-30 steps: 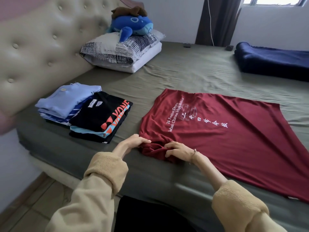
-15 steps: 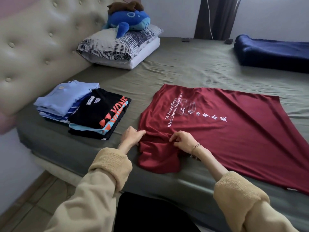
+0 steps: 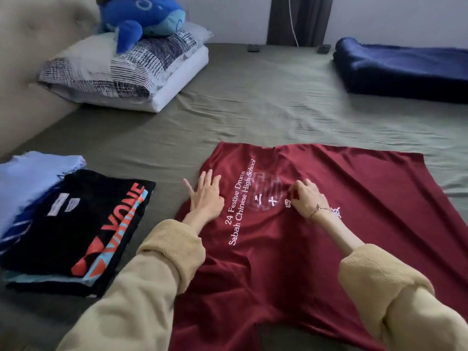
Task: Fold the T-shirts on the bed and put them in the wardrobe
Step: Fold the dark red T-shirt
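A dark red T-shirt (image 3: 342,206) with white print lies spread on the olive bed sheet (image 3: 253,110), its near part folded over. My left hand (image 3: 206,196) lies flat with straight fingers on the shirt's left edge. My right hand (image 3: 307,197) rests at the shirt's middle by the print, fingers curled and pinching the fabric. To the left sit two stacks of folded shirts: a black one with orange lettering on top (image 3: 83,224) and a light blue one (image 3: 30,178) behind it.
Two pillows (image 3: 121,72) with a blue plush toy (image 3: 141,19) lie by the padded headboard (image 3: 30,59) at back left. A folded navy blanket (image 3: 405,69) sits at back right. A dark curtain (image 3: 298,19) hangs behind the bed.
Both hands have moved away from the bed's near edge, up onto the red shirt. The left hand has flattened out. The view has come closer and lower over the shirt.
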`<action>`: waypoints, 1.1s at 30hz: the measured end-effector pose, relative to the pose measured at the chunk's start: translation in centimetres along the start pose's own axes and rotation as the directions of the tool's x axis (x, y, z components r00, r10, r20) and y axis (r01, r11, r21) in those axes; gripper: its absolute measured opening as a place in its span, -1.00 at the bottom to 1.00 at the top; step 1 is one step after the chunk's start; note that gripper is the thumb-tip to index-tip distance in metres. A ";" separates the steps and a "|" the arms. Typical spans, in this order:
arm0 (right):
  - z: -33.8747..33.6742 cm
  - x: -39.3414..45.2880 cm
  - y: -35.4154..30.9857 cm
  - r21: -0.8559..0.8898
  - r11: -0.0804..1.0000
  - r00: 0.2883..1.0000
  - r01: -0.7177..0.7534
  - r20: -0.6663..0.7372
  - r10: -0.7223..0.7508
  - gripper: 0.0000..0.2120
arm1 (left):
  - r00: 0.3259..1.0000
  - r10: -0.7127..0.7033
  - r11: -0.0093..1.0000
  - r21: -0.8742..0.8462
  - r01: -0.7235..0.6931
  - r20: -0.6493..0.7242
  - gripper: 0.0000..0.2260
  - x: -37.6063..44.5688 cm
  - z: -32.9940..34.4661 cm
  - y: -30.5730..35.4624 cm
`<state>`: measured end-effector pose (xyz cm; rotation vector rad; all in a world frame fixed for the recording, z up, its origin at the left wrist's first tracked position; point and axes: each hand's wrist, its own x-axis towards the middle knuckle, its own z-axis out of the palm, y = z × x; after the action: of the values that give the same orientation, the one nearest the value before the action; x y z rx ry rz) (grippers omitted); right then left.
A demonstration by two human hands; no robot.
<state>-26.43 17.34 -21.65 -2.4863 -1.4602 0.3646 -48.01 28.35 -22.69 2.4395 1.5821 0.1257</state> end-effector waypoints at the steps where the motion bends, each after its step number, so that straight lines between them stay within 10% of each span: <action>1: -0.4 1.1 0.9 -0.017 0.999 1.000 -0.029 -0.007 0.029 -0.71 | 0.998 0.055 0.998 0.023 -0.055 0.015 -0.39 1.3 0.1 0.7; 12: -3.2 9.8 7.0 0.013 0.992 0.959 -0.124 0.260 0.117 -0.27 | 0.933 0.257 0.930 0.197 -0.310 0.253 -0.05 13.6 0.0 6.1; 21: -5.1 11.3 5.1 -0.109 0.971 0.886 -0.211 0.399 0.237 -0.33 | 0.904 0.238 0.867 0.341 -0.362 0.354 -0.07 14.9 -1.1 7.4; 33: -3.9 16.5 1.0 -0.283 0.957 0.984 0.061 0.180 -0.009 -0.52 | 0.884 0.248 0.892 0.261 -0.368 0.397 -0.05 16.9 -1.4 7.4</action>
<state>-16.55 31.01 -19.84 -2.7075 -1.7370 0.4014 -34.76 41.07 -20.50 2.7526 1.1144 -0.5443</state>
